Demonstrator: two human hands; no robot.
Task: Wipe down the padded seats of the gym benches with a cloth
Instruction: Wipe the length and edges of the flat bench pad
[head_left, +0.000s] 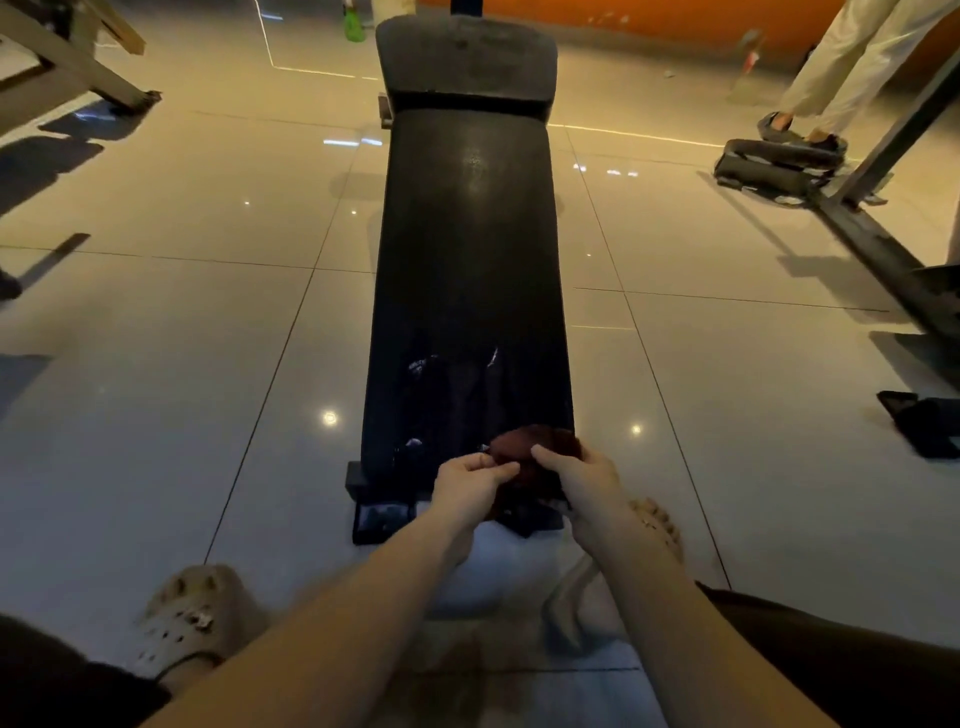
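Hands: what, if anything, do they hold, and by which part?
Both hold the bunched cloth: left hand pinches its left edge, right hand grips its right side.

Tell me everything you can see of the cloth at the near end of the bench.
The cloth is dark reddish-brown and looks soft, bunched into a rounded wad rather than spread flat. It sits on the near right corner of the bench's long black pad. The left hand pinches its left edge; the right hand curls over its right side. Its lower part is lost in shadow between the hands.
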